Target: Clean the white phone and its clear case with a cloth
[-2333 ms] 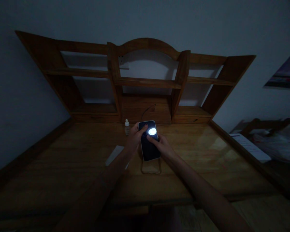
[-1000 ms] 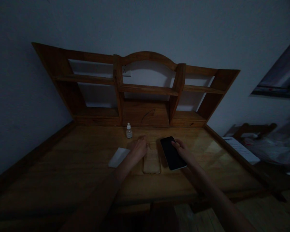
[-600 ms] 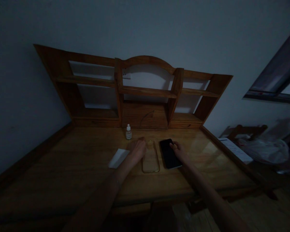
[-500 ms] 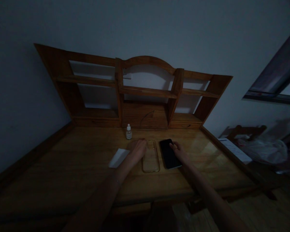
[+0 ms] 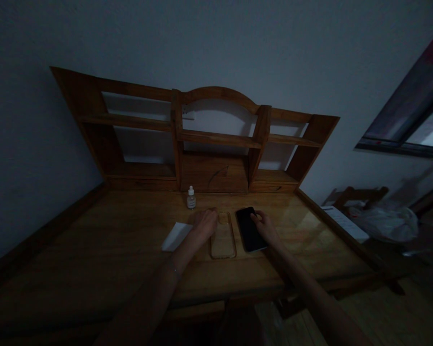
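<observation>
A clear, slightly yellowed phone case (image 5: 222, 240) lies flat on the wooden desk in front of me. At its upper left edge is my left hand (image 5: 204, 224), with fingers curled together on the rim; the fingertips are partly hidden. To the right of the case, my right hand (image 5: 266, 228) grips a black smartphone (image 5: 250, 232) by its right side, thumb over the dark screen. The phone's near end is toward me. White folded paper (image 5: 176, 236) lies left of my left wrist. Behind that hand stands a small clear bottle (image 5: 191, 199) with a white cap.
A wooden shelf unit (image 5: 216, 139) rises along the desk's back edge against the wall. Raised wooden borders (image 5: 332, 226) run along both sides of the desk. Beyond the right border are a printed white sheet (image 5: 346, 225), a chair and a plastic bag (image 5: 393, 223).
The view has shifted slightly. My left hand stays at the case's upper left edge, and my right hand keeps hold of the smartphone with little visible movement.
</observation>
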{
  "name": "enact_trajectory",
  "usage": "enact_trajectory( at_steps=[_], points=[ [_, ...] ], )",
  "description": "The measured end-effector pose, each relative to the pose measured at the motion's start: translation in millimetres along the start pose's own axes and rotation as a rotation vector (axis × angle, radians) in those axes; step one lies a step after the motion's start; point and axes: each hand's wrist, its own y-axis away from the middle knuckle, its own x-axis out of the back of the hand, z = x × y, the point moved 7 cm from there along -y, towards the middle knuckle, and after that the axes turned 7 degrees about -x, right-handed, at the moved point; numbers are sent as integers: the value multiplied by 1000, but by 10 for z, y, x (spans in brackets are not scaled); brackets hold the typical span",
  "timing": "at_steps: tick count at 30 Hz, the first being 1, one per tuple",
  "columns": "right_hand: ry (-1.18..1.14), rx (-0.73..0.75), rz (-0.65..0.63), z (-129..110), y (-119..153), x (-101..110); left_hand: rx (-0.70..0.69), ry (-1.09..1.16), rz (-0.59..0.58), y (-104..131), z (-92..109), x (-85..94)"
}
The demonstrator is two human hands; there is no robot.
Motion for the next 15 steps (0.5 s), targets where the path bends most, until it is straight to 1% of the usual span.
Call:
enact_trajectory(
  at_steps=[4,9,13,15],
  points=[
    [158,23,13,-24,-12,11,4,20,15,-9,-4,-1],
    [331,50,25,-51,-25,22,25,44,79,-16,-35,88],
    [400,74,48,-107,55,7,67,67,133,-46,-86,128],
    [382,86,60,-145,121,-1,86,86,156,-62,-115,136]
  ],
)
